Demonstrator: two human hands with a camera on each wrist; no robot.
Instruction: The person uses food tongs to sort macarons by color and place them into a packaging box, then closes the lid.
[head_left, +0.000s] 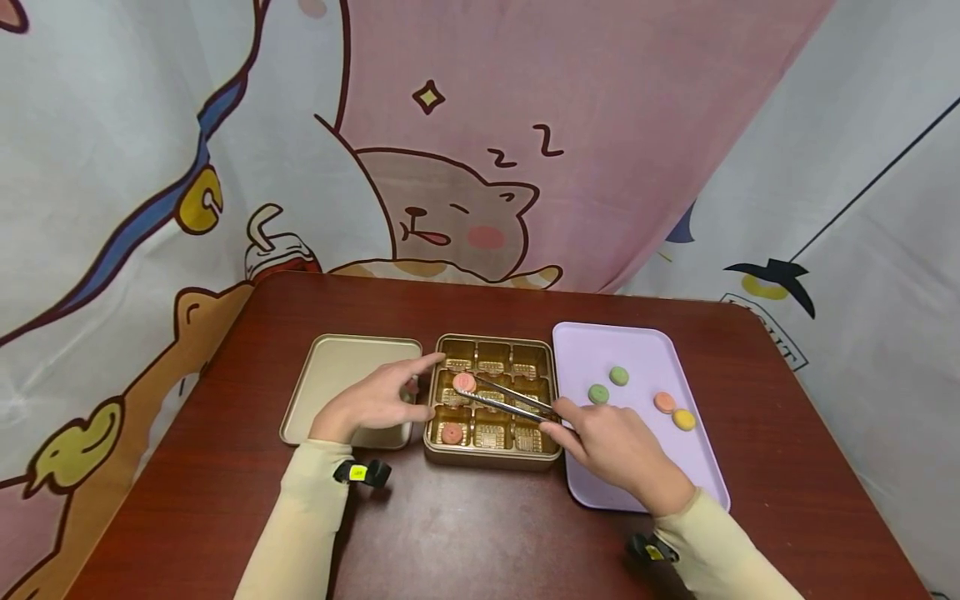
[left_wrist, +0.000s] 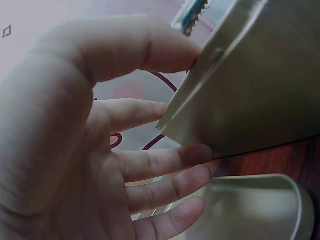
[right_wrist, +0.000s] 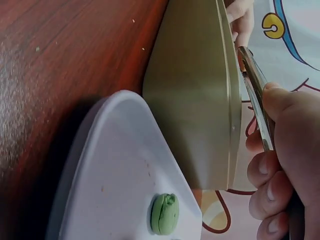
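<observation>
My right hand (head_left: 618, 446) grips metal tongs (head_left: 513, 408) that reach over a gold tin (head_left: 491, 458) with a divided insert. The tong tips are at a pink macaron (head_left: 464, 382) in the left compartment of the middle row. A second, darker pink macaron (head_left: 452, 433) lies in the front left compartment. My left hand (head_left: 378, 398) is at the tin's left side, thumb and fingers spread along it. In the left wrist view, the fingertips (left_wrist: 197, 154) meet the tin's wall and rim. The right wrist view shows the tongs (right_wrist: 257, 95) held between thumb and fingers.
A pale gold lid (head_left: 337, 358) lies left of the tin, partly under my left hand. On the right, a lilac tray (head_left: 611, 492) carries two green macarons (head_left: 618, 376), an orange macaron (head_left: 664, 402) and a yellow macaron (head_left: 683, 419). A printed curtain stands behind the table.
</observation>
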